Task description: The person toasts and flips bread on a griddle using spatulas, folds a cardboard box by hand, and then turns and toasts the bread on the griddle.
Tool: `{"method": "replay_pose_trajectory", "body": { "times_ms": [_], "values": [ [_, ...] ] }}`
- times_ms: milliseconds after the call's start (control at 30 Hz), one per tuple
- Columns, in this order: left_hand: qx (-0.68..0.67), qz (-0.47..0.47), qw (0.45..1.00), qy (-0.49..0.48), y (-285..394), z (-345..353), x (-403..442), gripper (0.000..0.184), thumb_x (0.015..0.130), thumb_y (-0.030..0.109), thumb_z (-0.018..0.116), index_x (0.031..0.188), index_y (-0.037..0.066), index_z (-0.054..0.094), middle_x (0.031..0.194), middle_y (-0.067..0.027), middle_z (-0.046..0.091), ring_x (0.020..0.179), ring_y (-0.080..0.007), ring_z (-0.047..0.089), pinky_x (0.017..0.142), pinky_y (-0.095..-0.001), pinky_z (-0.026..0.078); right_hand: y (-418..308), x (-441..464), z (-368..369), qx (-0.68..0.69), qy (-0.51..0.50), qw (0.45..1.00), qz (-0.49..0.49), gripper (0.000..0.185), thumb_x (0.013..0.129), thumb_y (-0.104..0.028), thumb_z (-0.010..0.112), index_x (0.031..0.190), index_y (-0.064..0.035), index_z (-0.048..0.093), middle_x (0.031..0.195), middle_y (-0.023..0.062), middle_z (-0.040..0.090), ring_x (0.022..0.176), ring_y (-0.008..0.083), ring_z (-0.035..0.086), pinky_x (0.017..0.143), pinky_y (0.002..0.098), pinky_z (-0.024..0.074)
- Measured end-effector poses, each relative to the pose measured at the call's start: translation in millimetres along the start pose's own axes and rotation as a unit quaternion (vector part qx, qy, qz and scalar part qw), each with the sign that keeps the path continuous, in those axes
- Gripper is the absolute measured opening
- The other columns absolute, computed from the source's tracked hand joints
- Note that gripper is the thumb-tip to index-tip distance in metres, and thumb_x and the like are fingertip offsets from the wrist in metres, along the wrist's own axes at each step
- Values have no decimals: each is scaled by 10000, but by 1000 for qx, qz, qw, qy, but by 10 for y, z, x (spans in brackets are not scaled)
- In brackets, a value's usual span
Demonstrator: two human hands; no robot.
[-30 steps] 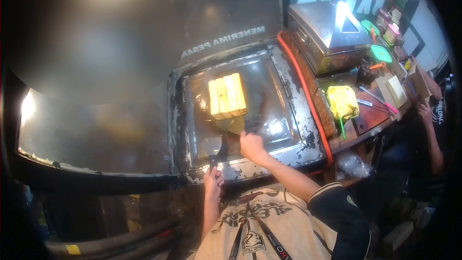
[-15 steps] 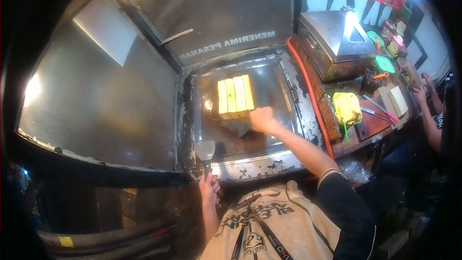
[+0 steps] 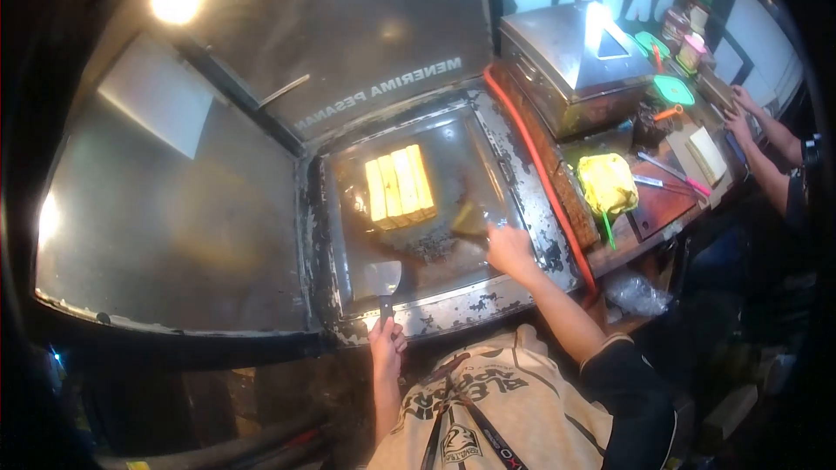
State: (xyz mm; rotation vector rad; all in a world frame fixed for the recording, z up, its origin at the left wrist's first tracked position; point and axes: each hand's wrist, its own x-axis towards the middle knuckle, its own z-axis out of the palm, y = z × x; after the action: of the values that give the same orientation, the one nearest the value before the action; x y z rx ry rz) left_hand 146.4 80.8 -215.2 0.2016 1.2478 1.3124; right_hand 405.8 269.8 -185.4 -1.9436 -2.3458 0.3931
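My left hand (image 3: 386, 344) is closed round the dark handle of a metal spatula (image 3: 384, 277), its blade pointing up over the front edge of the griddle (image 3: 374, 150). Several golden bread slices (image 3: 400, 187) stand pressed side by side in a block on the hot plate. To the right of them, my right hand (image 3: 510, 251) is closed on a second spatula (image 3: 471, 221). Motion blurs that blade, which looks yellowish, and the fist hides its handle. The blade is apart from the bread.
An orange hose (image 3: 533, 144) runs along the griddle's right side. Beyond it are a metal box with a peaked lid (image 3: 570, 61), a yellow tub (image 3: 608, 184) and knives on a red board (image 3: 666, 206). Another person's hands (image 3: 742, 113) hold something brown at far right.
My right hand has moved right and toward me, away from the bread, and its spatula blade now shows. My left hand still holds its spatula upright. The camera view has shifted.
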Motion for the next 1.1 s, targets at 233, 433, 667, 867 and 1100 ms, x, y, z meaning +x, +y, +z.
{"method": "replay_pose_trajectory", "body": {
  "times_ms": [233,433,667,867,1100],
  "values": [
    [24,-13,1000,-10,23,216,-19,65,943,164,506,973,113,478,658,27,427,446,-47,322,396,-197,255,71,335,-496,-1,-11,1000,29,239,683,-211,711,892,-100,678,783,130,679,788,300,671,692,405,517],
    [42,-25,999,-13,-55,290,48,63,943,156,499,972,106,473,654,24,424,439,-50,327,384,-198,252,244,712,-205,2,-1,1000,25,270,698,-176,697,963,-131,677,842,142,681,827,311,663,717,429,511],
    [110,8,994,-13,-21,537,227,108,936,153,514,991,75,463,654,21,421,436,-50,337,376,-202,260,211,537,-267,152,48,987,28,319,814,-196,622,1121,-110,612,910,175,662,885,340,636,774,441,489],
    [198,81,977,-19,64,708,364,142,934,149,519,1025,48,478,641,16,425,457,-47,348,391,-214,276,165,-306,-588,352,-46,935,-17,337,879,-265,561,1133,-47,592,971,210,651,921,371,619,807,434,484],
    [478,264,836,56,12,841,305,307,913,164,536,1165,-11,530,793,-153,625,699,-237,590,691,-347,461,-308,-493,-133,409,-2,913,16,361,898,-289,534,1117,-9,595,1003,223,642,965,380,606,824,427,478]
  ]
}}
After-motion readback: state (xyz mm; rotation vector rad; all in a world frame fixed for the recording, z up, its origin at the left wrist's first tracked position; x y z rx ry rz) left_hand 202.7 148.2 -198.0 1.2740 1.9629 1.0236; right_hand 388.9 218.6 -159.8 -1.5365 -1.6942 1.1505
